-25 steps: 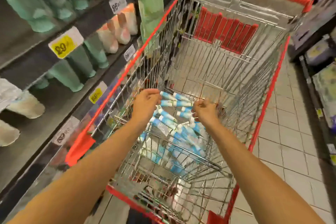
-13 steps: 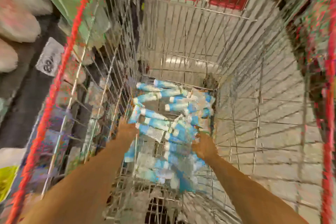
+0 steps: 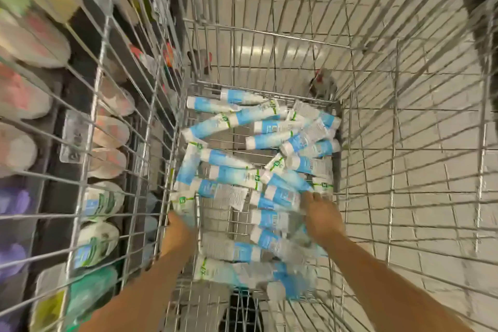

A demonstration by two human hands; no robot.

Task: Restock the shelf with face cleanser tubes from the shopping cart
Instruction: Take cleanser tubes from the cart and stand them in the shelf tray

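Note:
Several blue-and-white face cleanser tubes point(image 3: 253, 178) lie jumbled on the bottom of the wire shopping cart point(image 3: 269, 35). Both my arms reach down into the basket. My left hand point(image 3: 179, 234) is at the left edge of the pile, curled against a tube by the cart's left wall. My right hand point(image 3: 322, 217) rests on tubes at the right of the pile, its fingertips buried among them. Motion blur hides whether either hand has a tube in its grip.
Through the cart's left wire wall I see dark shelves point(image 3: 59, 105) with pink-and-white tubes point(image 3: 110, 132) and white, green and blue tubes point(image 3: 99, 202). Pale floor tiles point(image 3: 431, 170) show through the right wall and the bottom.
My view has dropped deep into the cart. Both hands went from the basket's upper part down to the tubes on the bottom.

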